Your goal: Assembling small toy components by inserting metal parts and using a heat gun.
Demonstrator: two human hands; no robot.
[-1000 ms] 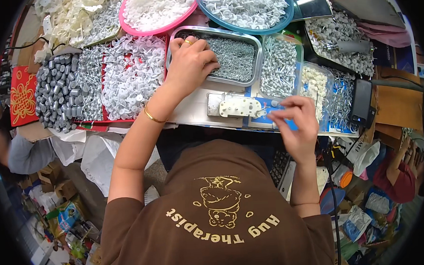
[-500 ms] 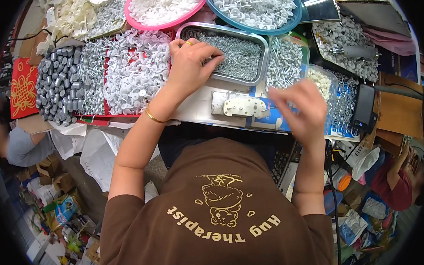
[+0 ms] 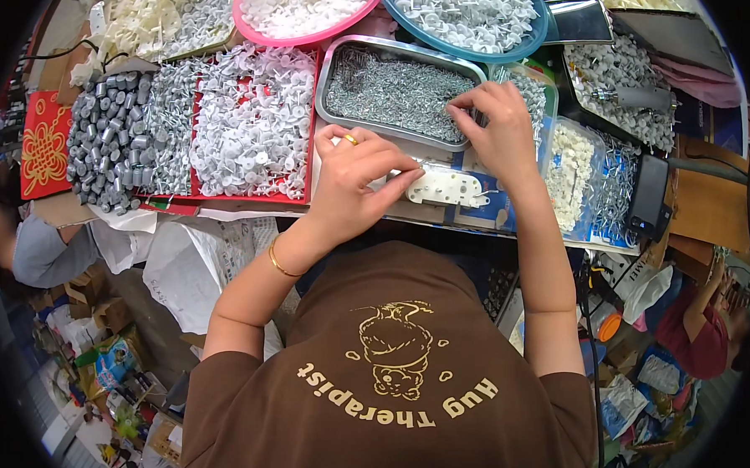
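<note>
My left hand [image 3: 360, 180], with rings on its fingers, is at the left end of a white plastic piece with holes [image 3: 448, 187]. Its thumb and fingers are pinched together over that end; whatever they hold is too small to make out. My right hand [image 3: 500, 128] reaches over the right rim of a metal tray [image 3: 329, 106]. Its thumb and forefinger pinch close to the heap of small silver metal parts [image 3: 394, 91] in the tray. Anything between those fingertips is too small to name.
A red box [image 3: 313, 165] of white-headed pins and grey metal cylinders [image 3: 111, 137] stands left. Pink [image 3: 253, 34] and teal [image 3: 434, 47] bowls of white parts sit behind the tray. Rightward are pale bits [image 3: 569, 163], metal pieces [image 3: 611, 182] and a black device [image 3: 648, 193].
My left hand has moved from the metal tray down to the white plastic piece. My right hand has gone from beside that piece up to the tray's right end.
</note>
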